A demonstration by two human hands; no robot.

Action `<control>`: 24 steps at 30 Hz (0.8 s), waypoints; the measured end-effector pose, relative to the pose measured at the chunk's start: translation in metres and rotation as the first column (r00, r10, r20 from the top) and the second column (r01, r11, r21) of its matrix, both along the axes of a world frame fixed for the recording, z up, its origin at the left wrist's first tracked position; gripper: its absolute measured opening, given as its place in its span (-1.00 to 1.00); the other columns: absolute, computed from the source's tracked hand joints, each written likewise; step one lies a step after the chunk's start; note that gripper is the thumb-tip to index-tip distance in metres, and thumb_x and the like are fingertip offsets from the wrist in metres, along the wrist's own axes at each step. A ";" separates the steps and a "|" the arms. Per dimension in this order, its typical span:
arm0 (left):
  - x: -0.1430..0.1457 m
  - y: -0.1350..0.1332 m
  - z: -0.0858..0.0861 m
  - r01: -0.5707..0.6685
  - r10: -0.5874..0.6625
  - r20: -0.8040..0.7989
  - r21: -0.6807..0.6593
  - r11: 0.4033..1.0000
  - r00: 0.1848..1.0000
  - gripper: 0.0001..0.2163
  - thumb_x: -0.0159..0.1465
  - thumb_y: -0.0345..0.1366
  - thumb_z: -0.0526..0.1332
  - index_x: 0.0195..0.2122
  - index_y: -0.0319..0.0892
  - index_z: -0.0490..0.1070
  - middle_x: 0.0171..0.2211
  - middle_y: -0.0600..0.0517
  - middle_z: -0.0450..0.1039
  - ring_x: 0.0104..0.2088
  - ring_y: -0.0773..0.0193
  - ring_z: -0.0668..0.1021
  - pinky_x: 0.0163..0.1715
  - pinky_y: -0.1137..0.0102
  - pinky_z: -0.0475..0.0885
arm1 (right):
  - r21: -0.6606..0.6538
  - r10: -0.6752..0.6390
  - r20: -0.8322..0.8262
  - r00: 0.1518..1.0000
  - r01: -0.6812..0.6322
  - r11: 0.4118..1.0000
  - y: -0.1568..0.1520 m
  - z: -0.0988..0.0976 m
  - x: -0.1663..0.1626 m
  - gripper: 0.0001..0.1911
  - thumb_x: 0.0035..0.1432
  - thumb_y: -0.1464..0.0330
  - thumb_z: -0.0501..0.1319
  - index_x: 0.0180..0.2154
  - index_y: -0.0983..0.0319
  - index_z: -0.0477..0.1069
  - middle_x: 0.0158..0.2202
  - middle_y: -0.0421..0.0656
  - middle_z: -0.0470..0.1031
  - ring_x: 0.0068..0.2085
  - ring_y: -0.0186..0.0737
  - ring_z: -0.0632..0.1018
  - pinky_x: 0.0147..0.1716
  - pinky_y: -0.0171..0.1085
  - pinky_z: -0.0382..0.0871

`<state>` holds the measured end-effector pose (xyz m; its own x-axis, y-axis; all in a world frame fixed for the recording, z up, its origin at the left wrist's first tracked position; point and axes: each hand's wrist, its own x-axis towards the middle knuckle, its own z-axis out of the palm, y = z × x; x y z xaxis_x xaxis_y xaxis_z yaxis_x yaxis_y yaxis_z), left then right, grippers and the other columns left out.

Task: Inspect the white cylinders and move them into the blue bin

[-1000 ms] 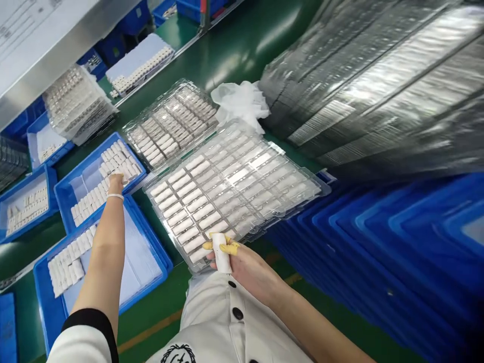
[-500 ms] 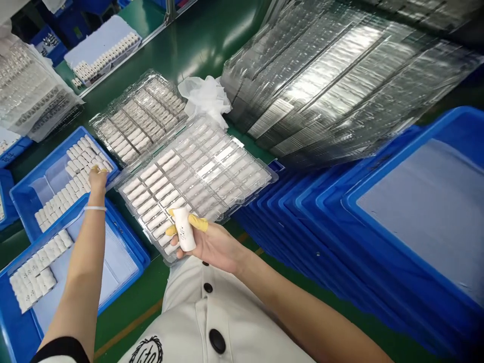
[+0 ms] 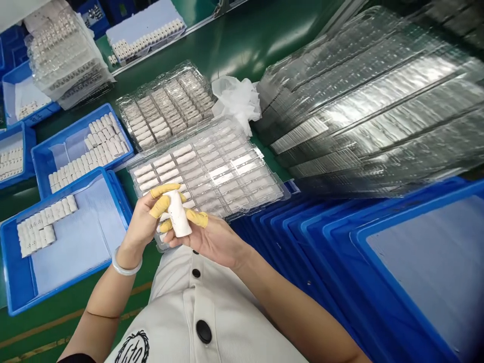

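Note:
Between my two hands, above the near edge of the clear tray, is a white cylindrical piece (image 3: pixel 177 214), held tilted. My right hand (image 3: pixel 212 237) is closed around its lower part, the thumb in a yellow finger cot pressing its side. At its upper end, the fingers of my left hand (image 3: pixel 151 209), also in yellow cots, are closed on it. Whether a second piece is hidden in my left fingers I cannot tell. Under my hands, the clear plastic tray (image 3: pixel 260 194) has long compartments, many with white cylindrical pieces (image 3: pixel 164 169) in them.
Blue bins with white pieces stand at left: a near one (image 3: pixel 113 237) and a farther one (image 3: pixel 41 156). Behind the tray lie another filled tray (image 3: pixel 166 106) and crumpled white film (image 3: pixel 238 101). At right rise stacked clear trays (image 3: pixel 363 96) and stacked blue bins (image 3: pixel 363 227).
My left hand has come back from the farther blue bin to the white cylindrical piece in my right hand. My right hand stays nearly in place. The view has shifted slightly.

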<state>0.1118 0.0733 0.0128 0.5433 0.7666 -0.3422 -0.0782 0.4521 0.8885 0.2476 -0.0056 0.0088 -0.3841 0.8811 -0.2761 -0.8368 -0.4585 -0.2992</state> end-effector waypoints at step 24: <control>-0.023 -0.016 0.001 -0.129 0.106 0.160 0.139 0.982 0.981 -0.71 0.23 -0.18 0.25 -0.01 -0.02 0.49 -0.12 -0.05 0.56 -0.26 0.19 0.57 -0.36 0.35 0.48 | 0.101 0.010 0.444 0.896 -0.061 0.993 -0.005 0.011 -0.006 -0.61 0.09 0.23 0.32 -0.06 0.25 0.42 -0.45 -0.21 0.51 -0.47 -0.32 0.54 -0.38 -0.27 0.45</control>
<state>0.0883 0.0569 0.0136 0.4830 0.8641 -0.1414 -0.2613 0.2965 0.9186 0.2416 -0.0107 0.0203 -0.2763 0.9037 -0.3272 -0.5898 -0.4282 -0.6846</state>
